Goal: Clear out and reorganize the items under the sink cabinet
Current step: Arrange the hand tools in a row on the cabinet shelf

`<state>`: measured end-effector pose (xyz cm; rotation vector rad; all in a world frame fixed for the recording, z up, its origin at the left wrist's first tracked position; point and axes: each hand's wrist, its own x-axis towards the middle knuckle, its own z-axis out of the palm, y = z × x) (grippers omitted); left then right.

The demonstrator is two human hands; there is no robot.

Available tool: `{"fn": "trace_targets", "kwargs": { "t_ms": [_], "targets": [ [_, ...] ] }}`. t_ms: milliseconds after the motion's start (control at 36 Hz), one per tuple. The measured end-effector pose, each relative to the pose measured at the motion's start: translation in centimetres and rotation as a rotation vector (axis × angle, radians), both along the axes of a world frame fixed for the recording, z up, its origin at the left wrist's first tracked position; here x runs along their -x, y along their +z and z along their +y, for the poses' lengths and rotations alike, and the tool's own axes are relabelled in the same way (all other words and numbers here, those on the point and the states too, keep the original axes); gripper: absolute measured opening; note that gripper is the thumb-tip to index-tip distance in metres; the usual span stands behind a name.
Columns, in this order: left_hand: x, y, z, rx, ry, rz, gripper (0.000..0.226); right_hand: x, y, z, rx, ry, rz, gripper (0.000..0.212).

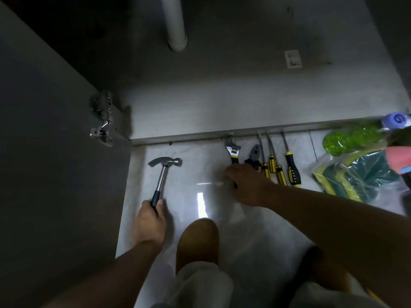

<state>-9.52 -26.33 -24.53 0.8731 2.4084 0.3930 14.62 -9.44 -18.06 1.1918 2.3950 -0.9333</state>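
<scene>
Hammer (163,174) in grip of left hand (150,223), open floor (200,165) around; right hand (244,185), blurred, seemingly clasps wrench (233,150) beside cabinet sill (178,136).

Home kitchen, under-sink cabinet (222,103). We note a grey plastic drain pipe (175,23) descending inside, a dark hinged cabinet door (55,152) standing open, and bagged green-and-yellow sponges (355,176) on the glossy pale floor tiles (200,174).
</scene>
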Motion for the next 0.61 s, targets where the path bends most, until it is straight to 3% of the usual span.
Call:
{"fn": "trace_targets", "kwargs": {
  "t_ms": [194,306,417,611],
  "targets": [
    [1.1,-0.5,0.9,0.022,0.160,-0.064,0.035,1.4,-2.1,-1.2,-0.211,-0.087,-0.202,0.050],
    [1.0,-0.4,1.8,-0.014,0.176,-0.050,0.025,1.8,-2.5,-1.7,-0.226,-0.177,-0.217,0.057],
    [1.3,-0.1,2.2,-0.084,0.130,-0.030,0.021,2.1,-2.5,-1.6,-0.207,-0.386,-0.196,0.053],
    [1.7,0.0,3.2,-0.050,0.147,-0.023,0.028,3.4,-2.3,-1.7,-0.281,-0.485,-0.235,0.037]
  ]
}}
